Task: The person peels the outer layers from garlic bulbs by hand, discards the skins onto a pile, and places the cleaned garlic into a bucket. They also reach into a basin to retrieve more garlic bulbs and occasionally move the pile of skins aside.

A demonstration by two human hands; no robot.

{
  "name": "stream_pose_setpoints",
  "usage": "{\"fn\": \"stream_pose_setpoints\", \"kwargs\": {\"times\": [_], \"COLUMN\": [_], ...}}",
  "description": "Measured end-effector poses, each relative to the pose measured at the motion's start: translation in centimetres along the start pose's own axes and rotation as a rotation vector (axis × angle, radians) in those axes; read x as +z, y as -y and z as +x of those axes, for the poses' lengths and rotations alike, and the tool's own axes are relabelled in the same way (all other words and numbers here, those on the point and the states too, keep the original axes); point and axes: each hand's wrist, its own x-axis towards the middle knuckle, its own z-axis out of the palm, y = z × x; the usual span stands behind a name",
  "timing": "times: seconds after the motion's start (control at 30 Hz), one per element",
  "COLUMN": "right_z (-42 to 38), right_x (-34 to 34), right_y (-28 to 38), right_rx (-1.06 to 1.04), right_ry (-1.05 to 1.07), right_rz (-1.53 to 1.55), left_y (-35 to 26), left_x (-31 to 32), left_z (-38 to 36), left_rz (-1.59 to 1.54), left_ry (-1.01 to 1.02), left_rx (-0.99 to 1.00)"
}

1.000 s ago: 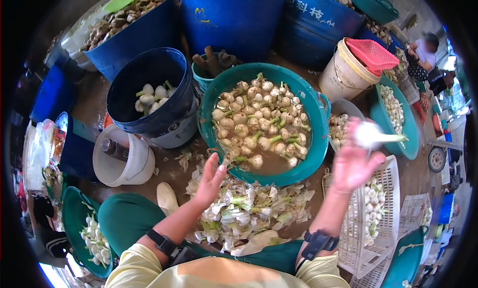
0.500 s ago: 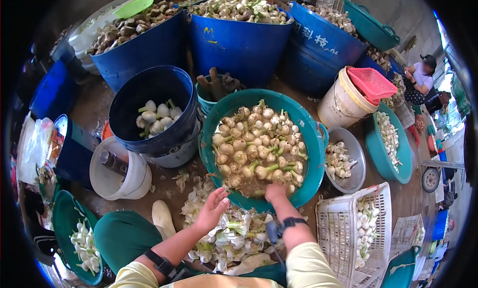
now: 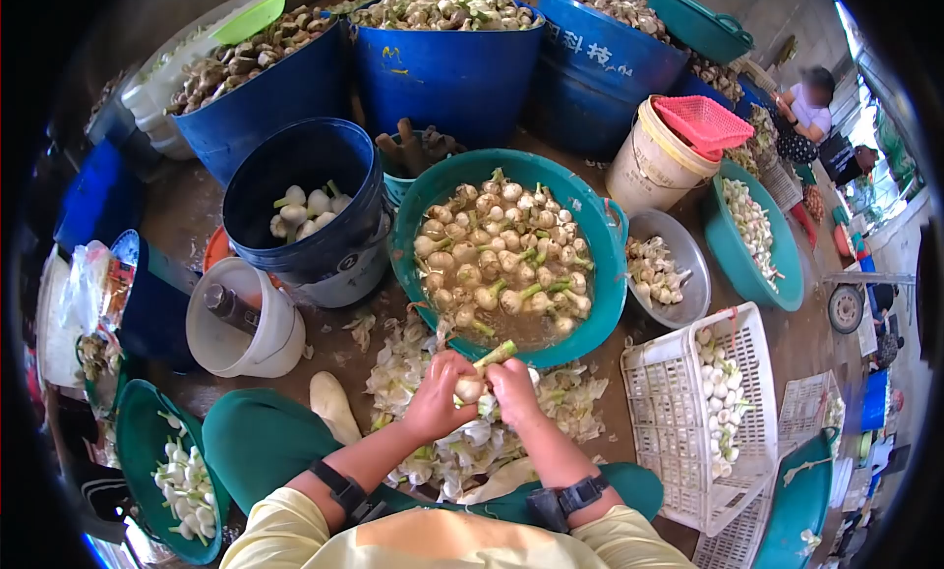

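A garlic bulb (image 3: 469,388) with a thick green stem is held between both hands, over a pile of peeled skins (image 3: 433,461). My left hand (image 3: 441,396) has its fingers closed round the bulb. My right hand (image 3: 512,390) pinches the bulb near the stem, which points up and to the right. Just beyond the hands stands a green tub (image 3: 612,264) of murky water with many bulbs in it.
Blue barrels (image 3: 447,87) heaped with bulbs stand at the back. A dark blue bucket (image 3: 295,166) and a white bucket (image 3: 280,343) are at left. At right are a metal bowl (image 3: 693,274), a white crate (image 3: 669,412) and a seated person (image 3: 810,117).
My right hand has come out of the tub with a bulb and drawn back toward me. My left hand, open before, has closed on that bulb. The view has shifted slightly.
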Motion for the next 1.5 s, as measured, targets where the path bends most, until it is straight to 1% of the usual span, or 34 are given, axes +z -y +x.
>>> {"fn": "stream_pose_setpoints", "kwargs": {"times": [0.03,0.07,0.1,0.13,0.17,0.2,0.23,0.3,0.37,0.43,0.47,0.5,0.57,0.63,0.67,0.77,0.8,0.83,0.87,0.9,0.93,0.97,1.0,1.03,1.1,1.13,1.17,1.2,1.23,1.27,1.3,1.37,1.43,1.5], "right_z": [-0.4,-0.8,-1.2,-2.1,-3.0,-3.1,-2.7,-2.4,-2.5,-2.7,-2.9,-3.1,-3.1,-2.8,-1.8,-3.7,-3.4,-3.6,-3.8,-4.0,-3.9,-3.9,-4.4,-4.7,-4.5,-5.2,-5.7,-3.7,-3.7,-4.2,-5.5,-4.9,-2.9,-3.1], "right_x": [0.1,-0.5,-1.2,-1.0,-0.6,-0.8,-1.1,-0.9,-0.6,-0.7,-0.9,-1.1,-0.8,-1.0,-2.0,-1.8,-2.2,-2.3,-2.4,-2.6,-2.8,-2.8,-2.6,-2.5,-2.0,-1.7,-1.4,-3.0,-2.8,-3.0,-2.8,-4.4,-6.1,-7.1], "right_y": [0.2,0.6,1.0,1.9,2.8,2.3,1.8,1.0,0.8,1.0,1.1,1.3,1.2,0.7,-0.4,1.5,1.2,1.5,1.8,2.1,2.5,2.8,3.7,4.2,3.0,3.5,3.6,1.8,2.0,2.0,4.3,4.6,3.5,5.1], "right_rx": [-0.025,0.016,0.055,0.040,0.108,0.101,0.086,0.037,-0.009,-0.030,0.032,0.094,0.103,0.096,0.086,0.024,-0.035,-0.041,-0.110,-0.177,-0.230,-0.229,-0.231,-0.232,-0.293,-0.249,-0.200,-0.079,-0.126,-0.083,-0.032,-0.046,-0.213,-0.386], "right_ry": [-0.048,0.011,0.069,0.110,0.100,0.130,0.161,0.141,0.082,0.123,0.172,0.218,0.211,0.235,0.323,0.380,0.420,0.417,0.410,0.402,0.398,0.400,0.350,0.297,0.228,0.290,0.351,0.432,0.416,0.326,0.240,0.221,0.229,0.104], "right_rz": [0.027,0.048,0.069,0.056,0.157,0.155,0.152,0.080,-0.065,-0.056,0.014,0.083,0.087,0.171,0.216,0.284,0.195,0.195,0.047,-0.102,-0.279,-0.279,-0.442,-0.603,-0.678,-0.486,-0.292,-0.130,0.078,0.227,0.370,0.237,0.342,0.540], "left_y": [-0.3,-0.2,0.0,0.2,0.3,0.4,0.0,-0.8,-1.0,-1.0,-1.1,-1.4,-1.6,-0.4,-0.2,-3.1,-2.3,-1.2,-0.2,-0.7,-1.1,-1.8,-3.2,-2.9,-2.0,-1.9,-1.3,-0.4,-1.3,-2.5,-2.6,-3.2,-4.1,-3.3], "left_x": [-0.1,-0.1,-0.6,-0.7,-0.7,-1.0,-1.1,-1.0,-1.4,-0.9,-0.7,-0.7,-0.9,-0.1,0.0,-2.2,-2.1,-2.0,-1.8,-1.9,-2.0,-2.1,-2.5,-1.9,-0.7,-0.8,-0.8,-0.8,-1.6,-2.1,-2.2,-2.5,-3.2,-3.2], "left_z": [-0.2,-0.4,0.2,0.0,-0.2,-0.3,-0.5,-0.5,-0.3,-0.5,-0.7,-0.8,-1.4,-2.0,-2.2,-1.2,-1.2,-1.3,-1.4,-1.2,-1.1,-1.0,-0.4,-0.6,-1.1,-1.1,-1.1,-1.0,-0.6,-0.4,-0.3,-0.1,0.1,0.0], "left_rz": [-0.079,-0.574,-0.909,-0.950,-0.993,-0.842,-0.835,-0.990,-1.060,-1.166,-1.000,-0.779,-0.049,-0.229,-0.446,-0.566,-0.567,-0.783,-0.998,-0.997,-1.254,-1.511,-1.415,-1.416,-0.783,-0.812,-0.812,-0.961,-1.108,-1.161,-1.187,-1.192,-1.296,-1.353], "left_ry": [0.001,0.100,0.165,0.111,0.056,0.112,0.117,0.105,0.159,0.114,0.060,0.074,0.095,0.096,0.098,0.160,0.164,0.179,0.192,0.193,0.216,0.237,0.124,0.125,0.146,0.171,0.172,0.211,0.245,0.275,0.319,0.403,0.453,0.482], "left_rx": [-0.042,-0.390,-0.732,-0.707,-0.683,-0.597,-0.591,-0.737,-0.745,-0.756,-0.739,-0.575,-0.120,-0.227,-0.315,-0.266,-0.259,-0.324,-0.391,-0.389,-0.520,-0.655,-0.727,-0.727,-0.484,-0.629,-0.635,-0.650,-0.668,-0.595,-0.559,-0.599,-0.540,-0.519]}}
